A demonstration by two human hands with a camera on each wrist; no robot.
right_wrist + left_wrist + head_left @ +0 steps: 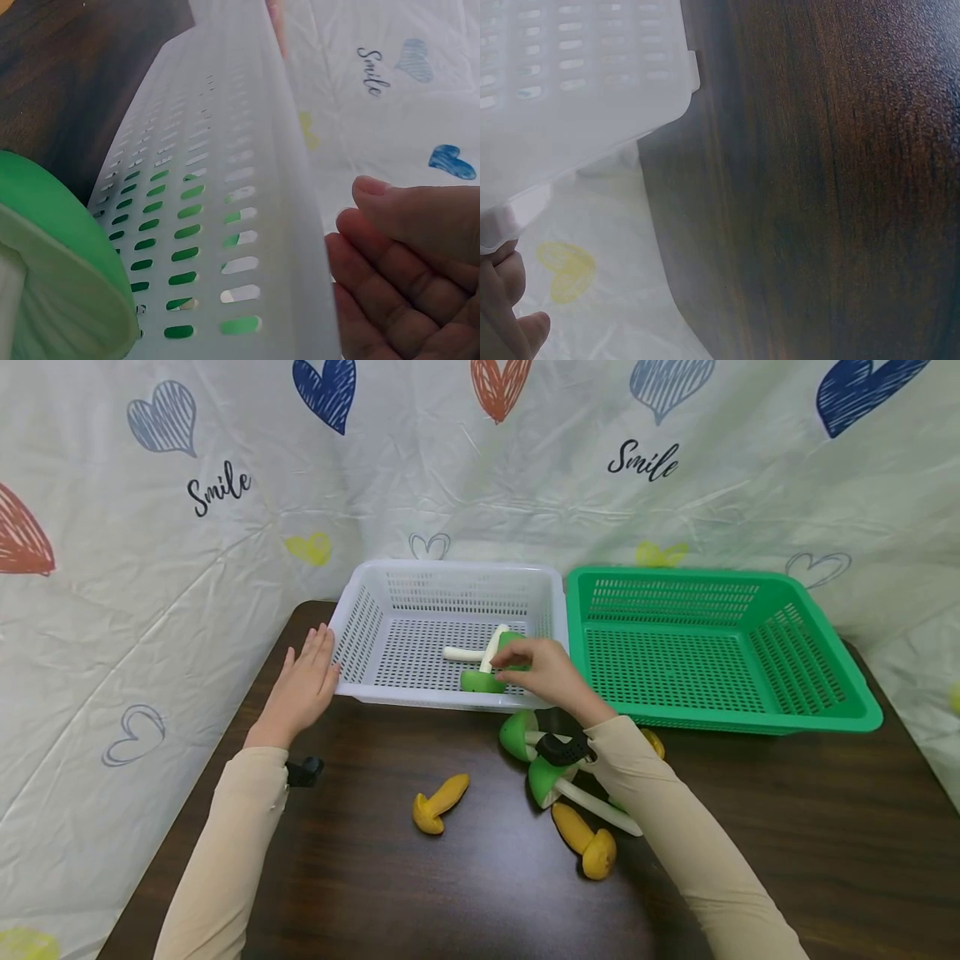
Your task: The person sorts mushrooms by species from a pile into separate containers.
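Observation:
My left hand [298, 687] rests with straight fingers against the left rim of the white basket [450, 696]. In the left wrist view its fingers [502, 289] touch the basket's edge. Above the basket's front right part is my right hand [542, 674], its fingers loosely bent. The right wrist view shows a gap between thumb and fingers, with nothing held. Below that hand, toy mushrooms with green caps [482, 682] and white stems [462, 654] lie inside the basket. One green cap [513, 640] is partly hidden behind the hand.
A green basket [750, 718] stands right of the white one. On the dark table [345, 877], green-capped mushrooms [517, 737] lie in front, partly under my right forearm. Yellow mushrooms [438, 805] lie nearer me, one [585, 842] beside the green ones. A patterned sheet [465, 485] hangs behind.

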